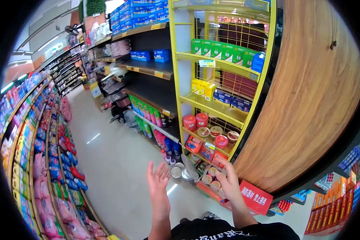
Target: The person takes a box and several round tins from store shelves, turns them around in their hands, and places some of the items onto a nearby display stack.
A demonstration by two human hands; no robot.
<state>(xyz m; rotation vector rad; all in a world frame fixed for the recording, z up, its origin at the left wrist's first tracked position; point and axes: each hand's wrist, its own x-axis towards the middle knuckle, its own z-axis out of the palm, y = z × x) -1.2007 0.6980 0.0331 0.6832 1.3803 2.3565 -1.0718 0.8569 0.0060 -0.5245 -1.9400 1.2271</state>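
Note:
My left hand (159, 182) is raised over the floor with its fingers spread, holding nothing. My right hand (228, 180) reaches toward the bottom of the yellow wire rack (226, 108), fingers stretched out and parted. Just under and beside it stands a clear container (206, 179) with several small round tubs (215, 185) inside. I cannot tell whether the hand touches this container. Red and cream round jars (216, 131) line the rack shelf above, with red boxes (194, 144) below them. Round metal lids or tins (177, 171) lie left of the container.
A red box with white lettering (256, 198) stands on the right, below a wood-grain panel (304, 92). Dark shelves (148, 86) hold bottles and blue boxes. Packed shelves of bagged goods (48, 172) run along the left of the aisle floor (104, 160).

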